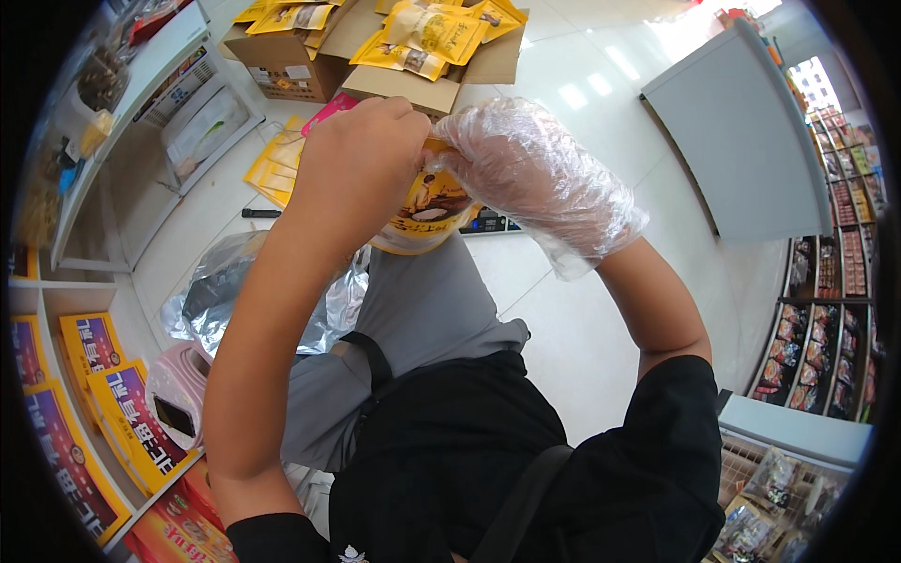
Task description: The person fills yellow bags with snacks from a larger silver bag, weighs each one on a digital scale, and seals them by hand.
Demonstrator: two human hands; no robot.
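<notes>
A yellow stand-up pouch [431,204] with a printed picture and writing is held up in front of me, above my knee. My bare left hand [362,151] is closed on its top edge at the left side. On the opposite side, my right hand [524,165] wears a loose clear plastic glove and pinches the pouch's upper edge. The two hands nearly meet at the top, and the fingertips are partly hidden. Beyond my left wrist, several flat yellow pouches [273,165] and a pink packet [327,112] lie on the floor.
Cardboard cartons [292,60] [401,88] with filled yellow pouches [433,32] stand ahead. A large silver foil bag [232,281] sits by my left leg. Left are a pink device with a dark screen [174,415] and yellow gift boxes [134,422]. A grey cabinet [739,141] stands right.
</notes>
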